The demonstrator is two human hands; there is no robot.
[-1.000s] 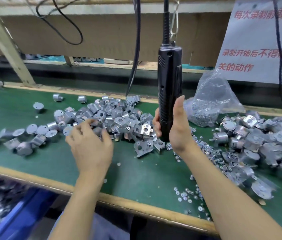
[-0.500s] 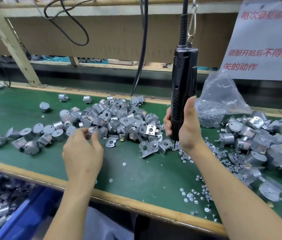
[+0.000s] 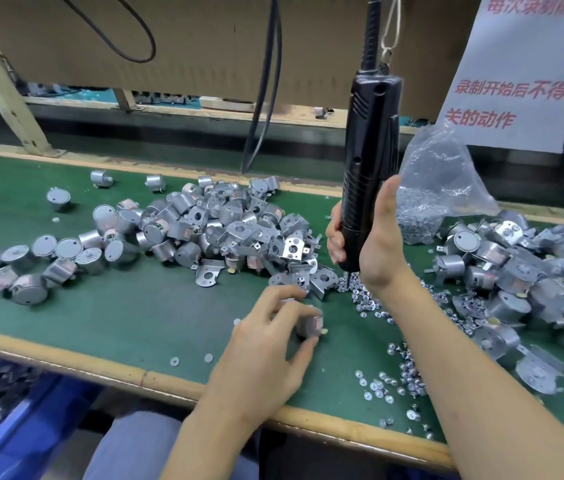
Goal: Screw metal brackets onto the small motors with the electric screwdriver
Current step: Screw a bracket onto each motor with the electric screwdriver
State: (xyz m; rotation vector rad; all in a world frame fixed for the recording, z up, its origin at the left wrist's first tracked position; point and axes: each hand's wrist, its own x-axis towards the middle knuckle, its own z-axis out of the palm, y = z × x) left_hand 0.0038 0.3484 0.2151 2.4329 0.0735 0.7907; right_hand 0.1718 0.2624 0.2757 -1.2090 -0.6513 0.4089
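Observation:
My right hand (image 3: 376, 244) grips the black electric screwdriver (image 3: 367, 161), which hangs upright from a cord, its tip down in the loose screws (image 3: 365, 299) on the green mat. My left hand (image 3: 266, 348) pinches a small silver motor (image 3: 310, 325) near the mat's middle, just in front of the pile. A heap of motors and metal brackets (image 3: 225, 233) lies behind my left hand. One loose bracket (image 3: 208, 271) sits at the heap's front edge.
A clear bag of screws (image 3: 443, 188) stands behind my right hand. More motors with brackets (image 3: 516, 271) pile up at the right. A blue bin (image 3: 0, 410) with parts sits below the table's wooden front edge (image 3: 156, 379). Cables (image 3: 266, 84) hang at the back.
My left hand left the motor heap and came right and toward me with one motor pinched in it. My right hand brought the screwdriver tip down to the screws.

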